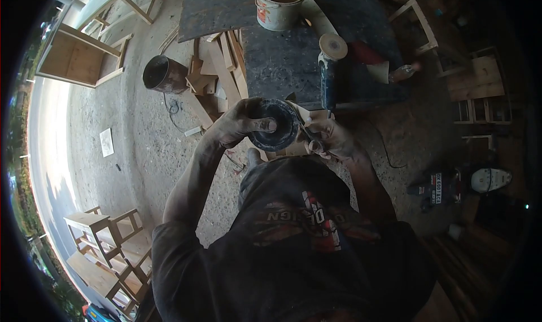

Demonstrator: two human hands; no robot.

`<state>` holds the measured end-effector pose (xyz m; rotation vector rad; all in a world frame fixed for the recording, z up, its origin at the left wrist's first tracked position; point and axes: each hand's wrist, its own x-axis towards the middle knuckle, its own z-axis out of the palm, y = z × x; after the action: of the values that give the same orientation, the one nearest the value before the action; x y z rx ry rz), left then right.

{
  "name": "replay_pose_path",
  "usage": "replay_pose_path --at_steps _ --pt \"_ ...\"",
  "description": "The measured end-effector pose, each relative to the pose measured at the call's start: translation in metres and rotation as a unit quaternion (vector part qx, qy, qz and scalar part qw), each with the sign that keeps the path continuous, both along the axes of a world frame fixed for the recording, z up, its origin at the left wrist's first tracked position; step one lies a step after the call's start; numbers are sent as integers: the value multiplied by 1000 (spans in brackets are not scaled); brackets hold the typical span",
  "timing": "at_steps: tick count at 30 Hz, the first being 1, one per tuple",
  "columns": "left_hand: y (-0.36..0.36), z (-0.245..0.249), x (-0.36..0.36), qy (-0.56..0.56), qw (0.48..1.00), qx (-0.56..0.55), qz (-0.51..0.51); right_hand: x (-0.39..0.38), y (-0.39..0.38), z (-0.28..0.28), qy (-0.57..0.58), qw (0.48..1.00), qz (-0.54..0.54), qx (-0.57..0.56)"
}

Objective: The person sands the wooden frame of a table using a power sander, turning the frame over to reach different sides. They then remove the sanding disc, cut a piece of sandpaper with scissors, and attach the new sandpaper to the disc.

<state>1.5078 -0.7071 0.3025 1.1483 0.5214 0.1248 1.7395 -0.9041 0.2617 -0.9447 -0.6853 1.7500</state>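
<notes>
My left hand [240,123] grips a black round backing pad [278,131], its thumb lying across the face. Pale sheet material, apparently sandpaper [303,114], shows at the pad's right edge. My right hand [334,139] is closed around what look like scissors [314,145], their finger loops near my thumb and fingers; the blades are mostly hidden beside the pad. Just beyond my hands, an angle grinder [327,82] with a tan sanding disc [333,46] rests on the dark table [276,68].
A white bucket [280,9] stands on the table. Left of it are wood offcuts [223,62] and a dark bucket [164,73] on the ground. Wooden stools [104,237] stand at lower left. To the right are a motorbike [440,187], a white helmet [491,180] and a cable [389,152].
</notes>
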Motion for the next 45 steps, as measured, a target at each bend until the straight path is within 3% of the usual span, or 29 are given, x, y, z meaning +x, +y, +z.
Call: replay_pose_path --at_steps 5,23,25,28,31,45 --pt "-3 3 2 0 1000 4 -22 -2 1 4 30 999 11 7" --pt "7 -3 1 32 993 62 -94 15 1 3 -53 997 61 -17" --pt "7 -19 2 37 973 207 -92 13 6 16 -39 996 76 -12" --pt "8 5 9 26 970 190 -148 10 5 15 -9 999 47 -14" --pt "12 -1 8 24 965 204 -165 17 3 10 -73 994 83 -15" --pt "21 13 9 31 956 185 -227 13 4 14 -104 989 104 -6"
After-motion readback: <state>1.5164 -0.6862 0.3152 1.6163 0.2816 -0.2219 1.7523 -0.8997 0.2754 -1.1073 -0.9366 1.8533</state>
